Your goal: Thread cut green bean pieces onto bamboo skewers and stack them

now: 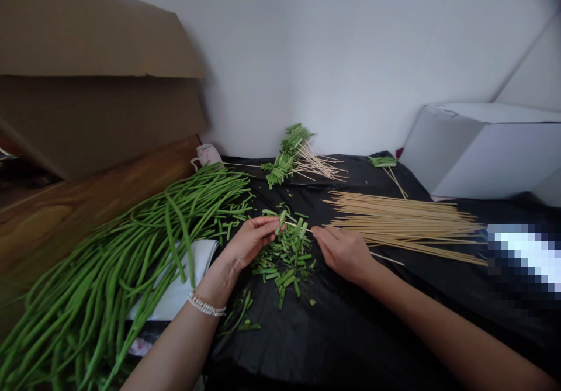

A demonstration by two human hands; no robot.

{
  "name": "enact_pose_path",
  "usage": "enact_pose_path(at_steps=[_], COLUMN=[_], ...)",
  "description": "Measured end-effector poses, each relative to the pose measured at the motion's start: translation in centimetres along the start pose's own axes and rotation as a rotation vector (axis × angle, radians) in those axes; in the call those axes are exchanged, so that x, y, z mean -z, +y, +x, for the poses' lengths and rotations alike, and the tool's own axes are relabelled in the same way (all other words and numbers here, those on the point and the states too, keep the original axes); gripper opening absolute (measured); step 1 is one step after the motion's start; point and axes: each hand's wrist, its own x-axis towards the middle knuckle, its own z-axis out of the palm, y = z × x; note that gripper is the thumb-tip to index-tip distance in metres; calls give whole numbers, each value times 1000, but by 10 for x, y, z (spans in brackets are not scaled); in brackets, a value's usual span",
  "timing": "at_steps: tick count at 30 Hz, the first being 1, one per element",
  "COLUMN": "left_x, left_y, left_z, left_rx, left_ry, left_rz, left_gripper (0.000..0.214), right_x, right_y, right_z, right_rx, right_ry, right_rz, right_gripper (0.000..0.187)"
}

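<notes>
My left hand [252, 240] pinches a short cut piece of green bean [281, 222] above a small heap of cut bean pieces [284, 261] on black plastic sheeting [333, 332]. My right hand [344, 252] is closed on a thin bamboo skewer [385, 257] whose tip points left toward the bean piece, with other pieces threaded near the tip. A beaded bracelet [205, 305] circles my left wrist.
A big pile of long green beans [114, 268] covers the left side. Loose bamboo skewers [407, 221] lie at the right. Finished bean skewers [291, 156] are stacked at the back by the wall. A cardboard box [87, 75] stands at left, a white box [482, 145] at right.
</notes>
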Motion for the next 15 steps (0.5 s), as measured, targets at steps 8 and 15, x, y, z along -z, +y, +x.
enact_pose_path(at_steps=[8, 15], left_x=[-4, -10], left_y=[-8, -6], left_z=[2, 0], left_rx=[27, -15], left_ry=[33, 38], left_rz=[6, -21], left_gripper=[28, 24], right_x=[-1, -2], right_y=[-4, -4], right_z=[0, 1], right_rx=[26, -6], right_ry=[-35, -46], right_rz=[9, 24], right_gripper=[26, 25])
